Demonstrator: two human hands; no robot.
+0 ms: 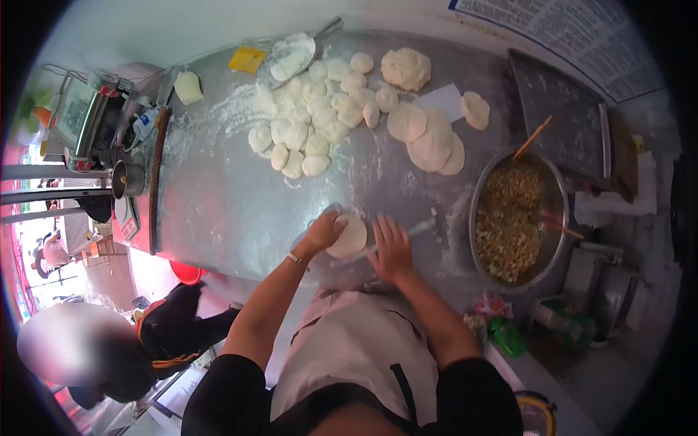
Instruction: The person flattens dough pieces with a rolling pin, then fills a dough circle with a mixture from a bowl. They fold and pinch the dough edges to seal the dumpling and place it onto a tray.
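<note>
Floured steel table (pixel 218 211) | dough round (pixel 354 237) | dough pieces (pixel 305 138) | filling bowl (pixel 554 251) | tray (pixel 560 109) | scoop (pixel 292 54)

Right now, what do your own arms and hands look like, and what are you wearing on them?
Both hands are bare, no gloves. The left hand has a thin light band at the wrist; the right hand wears nothing. Forearms are uncovered, with short black sleeves at the upper arms.

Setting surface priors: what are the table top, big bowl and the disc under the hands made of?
The table top looks like stainless steel: dull grey sheen under flour. The bowl is shiny metal, with a bright reflective rim. The disc is soft pale dough, matte.
</note>
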